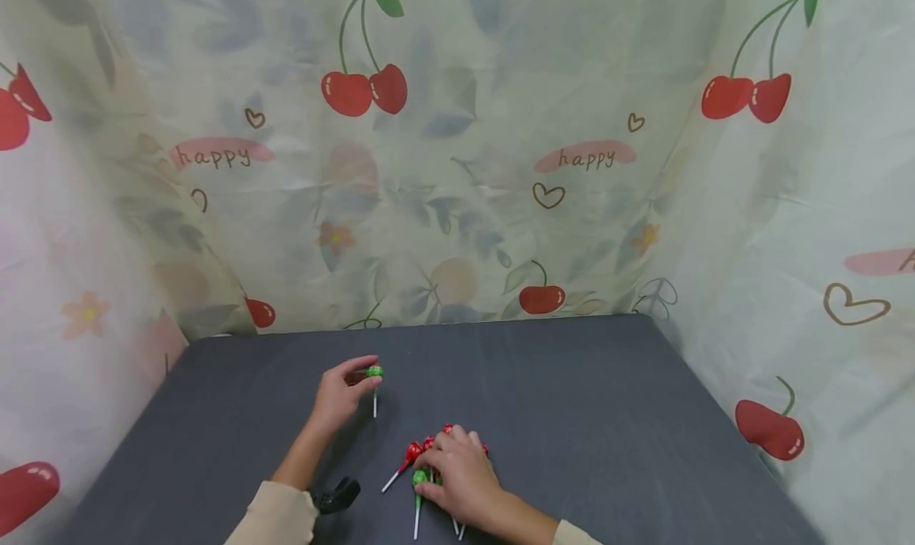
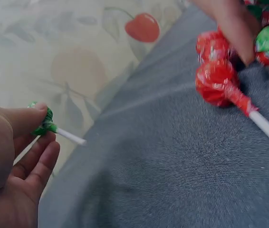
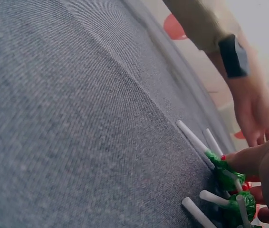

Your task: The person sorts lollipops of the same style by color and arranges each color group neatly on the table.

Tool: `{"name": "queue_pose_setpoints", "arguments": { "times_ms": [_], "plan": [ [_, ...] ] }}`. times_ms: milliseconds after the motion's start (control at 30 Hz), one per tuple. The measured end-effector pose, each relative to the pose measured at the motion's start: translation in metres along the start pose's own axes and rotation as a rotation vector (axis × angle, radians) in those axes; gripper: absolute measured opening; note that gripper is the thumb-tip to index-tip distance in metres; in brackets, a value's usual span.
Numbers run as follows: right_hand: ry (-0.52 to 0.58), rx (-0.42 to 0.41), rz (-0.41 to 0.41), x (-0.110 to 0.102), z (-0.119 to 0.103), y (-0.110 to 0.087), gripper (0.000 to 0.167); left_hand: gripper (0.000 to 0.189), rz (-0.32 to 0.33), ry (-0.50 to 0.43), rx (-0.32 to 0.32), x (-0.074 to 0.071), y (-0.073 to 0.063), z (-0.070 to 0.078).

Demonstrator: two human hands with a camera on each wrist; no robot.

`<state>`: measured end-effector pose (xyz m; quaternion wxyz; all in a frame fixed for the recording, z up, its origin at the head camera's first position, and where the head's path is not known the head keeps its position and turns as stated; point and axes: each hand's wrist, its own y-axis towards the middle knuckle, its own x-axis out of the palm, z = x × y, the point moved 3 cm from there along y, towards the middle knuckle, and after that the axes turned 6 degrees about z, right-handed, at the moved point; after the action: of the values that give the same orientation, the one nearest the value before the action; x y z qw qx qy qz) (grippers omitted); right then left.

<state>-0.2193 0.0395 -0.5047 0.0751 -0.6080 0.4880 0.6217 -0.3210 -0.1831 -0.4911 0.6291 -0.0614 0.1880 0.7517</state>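
My left hand pinches a green-wrapped lollipop by its head between thumb and fingers, over the far left part of the table. Its white stick points down in the head view. My right hand reaches over a small pile of lollipops nearer the front. Its thumb and a curled finger lie at either side of the head of another green lollipop. A red lollipop lies at the pile's left edge, its stick toward the front. More red and green lollipops are partly hidden under the right hand.
A dark grey cloth covers the table. A cherry-print curtain surrounds it at the back and both sides. A black strap sits at the left wrist beside the cream sleeve.
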Motion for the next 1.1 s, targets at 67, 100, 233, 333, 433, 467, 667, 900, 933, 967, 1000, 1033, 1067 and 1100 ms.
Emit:
{"name": "queue_pose_setpoints", "arguments": {
  "times_ms": [67,100,233,333,433,467,667,900,933,967,1000,1033,1067,1100],
  "plan": [
    [0.001,0.012,-0.019,0.0,0.0,0.001,0.021,0.036,0.006,0.016,0.005,0.005,0.006,-0.004],
    [0.002,0.019,-0.031,0.0,0.0,0.001,0.021,0.036,0.008,0.029,0.012,0.008,0.008,-0.005],
    [0.007,0.037,-0.073,-0.001,-0.001,0.003,0.02,0.036,0.026,0.076,0.017,0.016,0.015,-0.014],
    [0.007,0.036,-0.097,-0.001,-0.001,0.004,0.021,0.035,0.056,0.11,0.02,0.02,0.017,-0.02],
    [0.003,0.037,-0.125,-0.001,-0.002,0.006,0.022,0.033,0.084,0.141,0.024,0.024,0.018,-0.025],
    [0.004,0.041,-0.139,-0.001,-0.002,0.006,0.023,0.032,0.087,0.153,0.028,0.025,0.018,-0.026],
    [0.02,0.076,-0.222,-0.002,0.0,0.006,0.023,0.032,0.059,0.256,0.006,0.034,0.02,-0.031],
    [0.013,0.072,-0.235,-0.001,0.0,0.006,0.026,0.032,0.05,0.332,-0.029,0.036,0.02,-0.031],
    [0.011,0.07,-0.233,-0.001,0.0,0.006,0.025,0.032,0.052,0.335,-0.026,0.036,0.02,-0.031],
    [0.009,0.067,-0.23,-0.001,0.0,0.006,0.025,0.032,0.055,0.338,-0.025,0.036,0.02,-0.031],
    [0.008,0.067,-0.226,-0.001,0.001,0.006,0.025,0.032,0.058,0.34,-0.022,0.036,0.02,-0.031],
    [0.006,0.066,-0.222,0.0,0.001,0.006,0.026,0.032,0.061,0.342,-0.019,0.037,0.02,-0.031],
    [0.006,0.064,-0.217,0.0,0.001,0.006,0.026,0.032,0.065,0.341,-0.016,0.037,0.02,-0.031],
    [0.008,0.062,-0.213,0.0,0.0,0.006,0.026,0.032,0.069,0.339,-0.013,0.037,0.02,-0.031]
  ]
}}
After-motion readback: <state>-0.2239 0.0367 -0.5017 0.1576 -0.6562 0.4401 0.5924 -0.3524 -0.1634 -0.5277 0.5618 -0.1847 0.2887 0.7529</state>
